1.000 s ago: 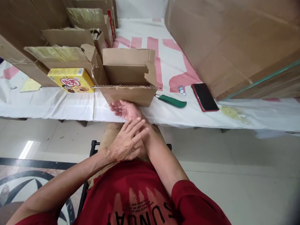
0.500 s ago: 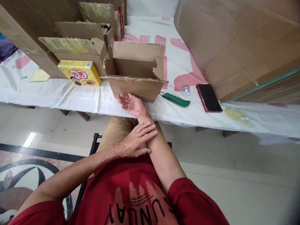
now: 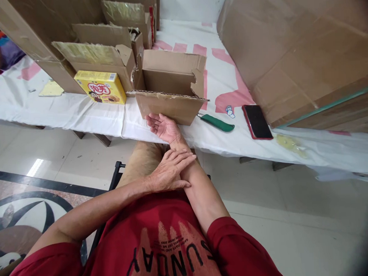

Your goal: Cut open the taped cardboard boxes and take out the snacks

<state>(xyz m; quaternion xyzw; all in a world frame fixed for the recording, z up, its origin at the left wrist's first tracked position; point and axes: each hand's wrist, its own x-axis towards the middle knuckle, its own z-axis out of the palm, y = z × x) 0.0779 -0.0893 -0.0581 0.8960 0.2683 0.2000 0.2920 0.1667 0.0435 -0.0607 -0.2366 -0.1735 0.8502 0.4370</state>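
Note:
My right hand point(image 3: 163, 126) lies palm up on the table's front edge, fingers loosely spread and holding nothing, just in front of an open brown carton point(image 3: 170, 87). My left hand point(image 3: 168, 172) rests flat across my right forearm, fingers extended. The carton stands with its flaps up and its inside looks empty. A yellow snack box point(image 3: 101, 87) lies to the carton's left.
A green-handled cutter point(image 3: 217, 122) and a red-cased phone point(image 3: 257, 121) lie right of the carton on the white cloth-covered table point(image 3: 89, 117). Large cardboard boxes point(image 3: 292, 45) stand at right, several opened cartons point(image 3: 93, 56) at left. A black chair frame point(image 3: 116, 178) sits below me.
My left hand slid from my right wrist a little down the forearm. The view shifted slightly; both hands otherwise stay where they were.

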